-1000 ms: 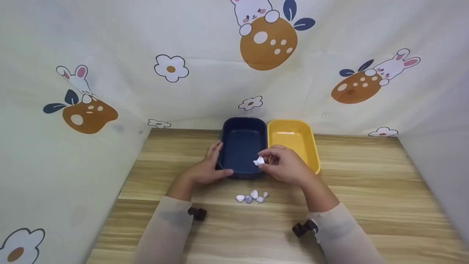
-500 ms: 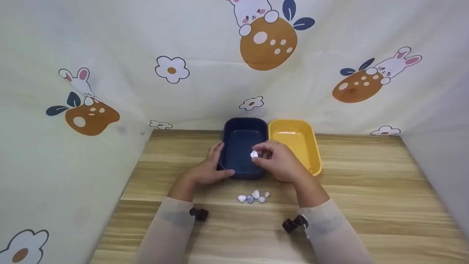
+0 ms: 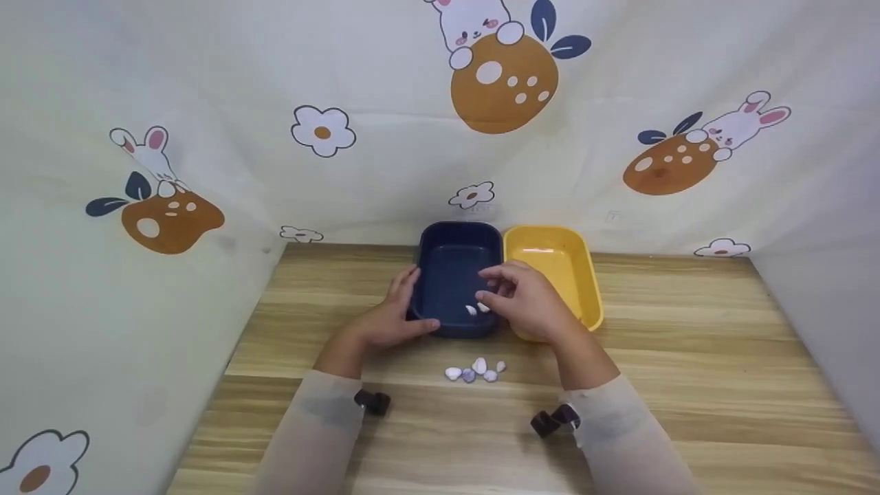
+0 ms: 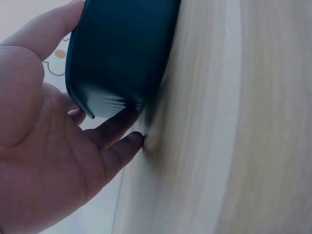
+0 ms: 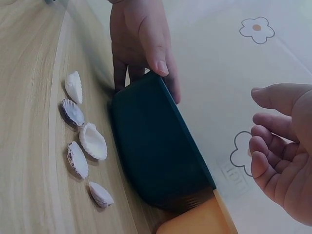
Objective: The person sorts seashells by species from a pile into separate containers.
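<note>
A: What could go wrong from here, do you think?

B: Start with the right grip (image 3: 522, 302): thumb and fingertips apart, nothing held between them, over the navy bin (image 3: 447, 275). Two pale shells (image 3: 471, 310) show inside that bin's outline, just below the thumb; I can't tell whether both rest on its floor. A knuckle dipping too low could nudge them

A: And the other side?

B: The left grip (image 3: 388, 316) clasps the bin's near corner, thumb on the rim, fingers along the outer wall. Too much weight on that thumb could tip the bin, and a sideways shove could push it against the yellow bin (image 3: 550, 265), which sits under and beyond the right grip

A: The loose shells (image 3: 469, 375)?

B: Five lie on the surface (image 3: 447, 433), between the two grips and nearer the wearer. A low backward sweep of either grip could scatter them

A: Do the views agree?

B: Each adds something. Only the head view shows shells inside the bin; from the right wrist its wall hides them. That wrist view, though, shows ribbed shell edges and a cupped hollow. The left wrist view has no shells, but shows two fingers by the foot of the bin's wall, close to the surface
</note>
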Action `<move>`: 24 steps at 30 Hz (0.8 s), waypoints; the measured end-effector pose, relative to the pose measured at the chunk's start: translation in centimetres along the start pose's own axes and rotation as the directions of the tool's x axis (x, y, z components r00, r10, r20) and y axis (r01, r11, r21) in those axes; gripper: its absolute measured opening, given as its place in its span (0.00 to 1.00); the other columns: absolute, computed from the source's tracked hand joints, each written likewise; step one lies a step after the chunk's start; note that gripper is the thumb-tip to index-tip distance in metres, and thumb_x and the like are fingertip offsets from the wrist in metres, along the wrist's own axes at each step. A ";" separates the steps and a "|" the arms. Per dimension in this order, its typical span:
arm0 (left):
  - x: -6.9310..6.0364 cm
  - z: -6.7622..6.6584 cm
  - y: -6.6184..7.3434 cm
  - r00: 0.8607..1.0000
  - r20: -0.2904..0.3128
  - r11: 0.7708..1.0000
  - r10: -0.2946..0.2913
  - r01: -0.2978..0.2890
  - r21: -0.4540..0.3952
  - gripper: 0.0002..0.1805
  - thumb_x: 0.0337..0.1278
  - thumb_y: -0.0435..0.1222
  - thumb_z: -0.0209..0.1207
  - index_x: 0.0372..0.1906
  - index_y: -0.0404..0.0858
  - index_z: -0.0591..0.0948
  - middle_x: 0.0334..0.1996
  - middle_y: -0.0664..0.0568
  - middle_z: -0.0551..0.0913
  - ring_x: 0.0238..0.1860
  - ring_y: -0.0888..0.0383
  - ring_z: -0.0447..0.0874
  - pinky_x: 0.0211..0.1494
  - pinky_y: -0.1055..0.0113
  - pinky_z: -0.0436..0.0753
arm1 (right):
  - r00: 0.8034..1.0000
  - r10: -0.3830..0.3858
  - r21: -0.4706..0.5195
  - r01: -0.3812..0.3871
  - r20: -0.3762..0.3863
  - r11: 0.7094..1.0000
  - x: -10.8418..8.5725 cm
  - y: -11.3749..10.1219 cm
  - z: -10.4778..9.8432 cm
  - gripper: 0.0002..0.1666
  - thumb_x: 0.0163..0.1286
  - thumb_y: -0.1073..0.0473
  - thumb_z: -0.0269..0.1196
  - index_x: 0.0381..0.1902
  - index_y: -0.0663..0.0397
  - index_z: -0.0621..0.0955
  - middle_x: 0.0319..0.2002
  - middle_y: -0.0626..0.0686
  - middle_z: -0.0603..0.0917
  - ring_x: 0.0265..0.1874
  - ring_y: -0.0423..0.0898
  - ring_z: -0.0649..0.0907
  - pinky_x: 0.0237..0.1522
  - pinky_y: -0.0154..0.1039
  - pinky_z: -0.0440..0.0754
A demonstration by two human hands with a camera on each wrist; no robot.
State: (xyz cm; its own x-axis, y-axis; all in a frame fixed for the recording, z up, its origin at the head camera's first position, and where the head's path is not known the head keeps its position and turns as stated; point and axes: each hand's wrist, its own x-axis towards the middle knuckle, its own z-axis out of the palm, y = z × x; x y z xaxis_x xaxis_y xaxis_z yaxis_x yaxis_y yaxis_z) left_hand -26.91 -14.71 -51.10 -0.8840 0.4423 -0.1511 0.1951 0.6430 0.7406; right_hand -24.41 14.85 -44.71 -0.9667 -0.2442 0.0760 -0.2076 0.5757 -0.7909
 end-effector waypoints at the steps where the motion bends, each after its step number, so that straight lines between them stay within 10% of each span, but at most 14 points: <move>1: 0.0 0.0 0.0 1.000 0.000 1.000 0.002 -0.002 -0.002 0.63 0.66 0.61 0.67 0.89 0.53 0.37 0.89 0.50 0.32 0.85 0.32 0.55 0.84 0.35 0.63 | 1.000 0.000 -0.001 0.000 0.000 1.000 0.0 0.0 0.0 0.19 0.69 0.50 0.76 0.57 0.43 0.88 0.44 0.50 0.85 0.43 0.48 0.82 0.50 0.43 0.83; 24: 0.0 0.0 0.1 1.000 0.003 1.000 0.011 -0.011 -0.022 0.63 0.67 0.58 0.67 0.89 0.49 0.37 0.89 0.51 0.32 0.86 0.34 0.51 0.87 0.38 0.59 | 0.992 -0.104 -0.031 0.106 0.069 0.994 -1.1 1.1 0.3 0.20 0.69 0.52 0.75 0.56 0.50 0.89 0.49 0.53 0.90 0.41 0.44 0.83 0.46 0.38 0.83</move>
State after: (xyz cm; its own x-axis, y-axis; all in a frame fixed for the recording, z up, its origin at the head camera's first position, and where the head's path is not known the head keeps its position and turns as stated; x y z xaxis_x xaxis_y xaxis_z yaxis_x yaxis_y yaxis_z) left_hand -26.90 -14.63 -50.98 -0.8805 0.4514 -0.1451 0.1956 0.6246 0.7561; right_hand -23.59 15.56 -45.84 -0.9273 -0.3560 0.1160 -0.3138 0.5701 -0.7593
